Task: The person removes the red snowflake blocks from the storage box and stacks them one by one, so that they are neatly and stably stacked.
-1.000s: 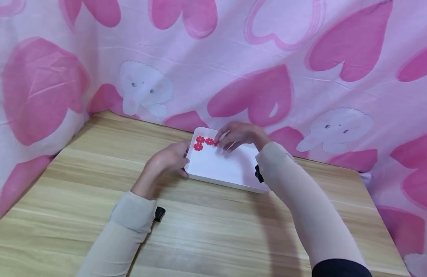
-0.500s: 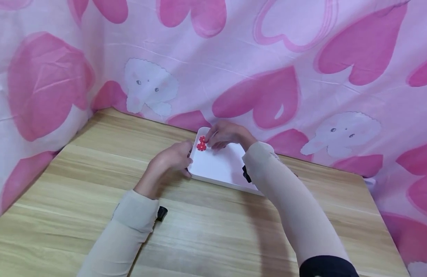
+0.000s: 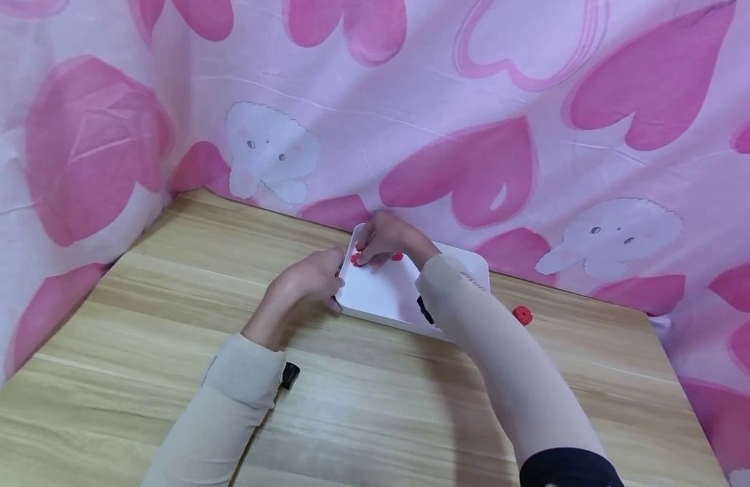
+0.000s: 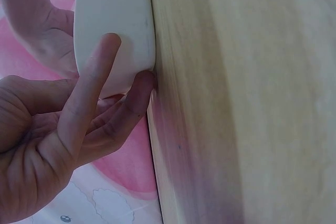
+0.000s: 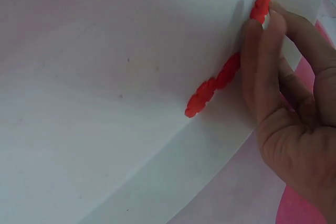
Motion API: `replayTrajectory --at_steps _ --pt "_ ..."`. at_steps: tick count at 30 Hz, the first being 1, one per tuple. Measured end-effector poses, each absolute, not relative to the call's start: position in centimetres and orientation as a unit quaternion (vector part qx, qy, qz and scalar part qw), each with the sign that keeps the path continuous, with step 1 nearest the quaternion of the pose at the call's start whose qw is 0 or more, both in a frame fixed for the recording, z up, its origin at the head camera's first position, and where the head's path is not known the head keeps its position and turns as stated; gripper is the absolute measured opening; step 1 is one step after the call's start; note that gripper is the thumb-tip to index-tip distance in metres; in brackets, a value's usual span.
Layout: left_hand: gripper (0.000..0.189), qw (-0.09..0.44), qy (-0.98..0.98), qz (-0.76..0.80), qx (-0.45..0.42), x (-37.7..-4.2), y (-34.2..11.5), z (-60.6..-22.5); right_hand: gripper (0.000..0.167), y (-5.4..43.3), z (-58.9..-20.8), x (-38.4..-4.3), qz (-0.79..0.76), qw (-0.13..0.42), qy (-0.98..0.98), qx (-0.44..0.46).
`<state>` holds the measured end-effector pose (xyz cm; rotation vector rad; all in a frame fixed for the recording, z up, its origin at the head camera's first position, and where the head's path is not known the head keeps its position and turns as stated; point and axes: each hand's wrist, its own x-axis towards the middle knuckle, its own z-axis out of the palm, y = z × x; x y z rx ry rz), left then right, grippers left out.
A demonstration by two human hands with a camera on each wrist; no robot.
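Note:
A shallow white tray (image 3: pixel 377 294) lies on the wooden table. My left hand (image 3: pixel 310 274) grips its left end; in the left wrist view the thumb (image 4: pixel 89 87) lies along the tray's outer wall, with other fingers at its lower edge. My right hand (image 3: pixel 389 237) reaches into the back left corner and pinches a small red flower-shaped disc (image 5: pixel 261 6). Two more red discs (image 5: pixel 200 98) stand out in a row along the tray's wall in the right wrist view. Fingers partly cover the discs in the head view.
To the right of the tray, a red notched piece (image 3: pixel 523 315) sits on the wooden table (image 3: pixel 362 399). Behind the table hangs a pink curtain (image 3: pixel 338 135) with hearts and white animals. My right forearm covers the tray's front right part.
My right hand has moved left along the tray into the corner with the red discs. The left hand keeps its grip. The red piece on the table has come into sight beyond the right arm.

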<state>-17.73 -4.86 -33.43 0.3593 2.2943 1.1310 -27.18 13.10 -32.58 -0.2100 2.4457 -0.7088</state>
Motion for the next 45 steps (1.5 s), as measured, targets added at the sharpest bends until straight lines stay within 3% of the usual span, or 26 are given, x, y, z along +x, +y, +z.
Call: replayTrajectory --at_steps 7,16,25,45 --pt "0.026 0.278 0.854 0.416 0.143 -17.7 -4.7 -33.4 0.021 13.0 -32.9 -26.8 -0.256 0.26 0.925 -0.104" --pt "0.026 0.279 0.856 0.411 0.147 -17.9 -4.7 -33.4 0.015 13.9 -32.7 -27.1 -0.284 0.276 0.911 -0.114" --pt "0.028 0.276 0.859 0.407 0.141 -18.0 -4.5 -33.6 0.022 15.5 -32.4 -27.3 -0.298 0.283 0.905 -0.109" --pt "0.041 0.281 0.85 0.426 0.132 -18.4 -5.1 -34.2 0.021 21.2 -30.5 -27.1 -0.307 0.301 0.901 -0.065"
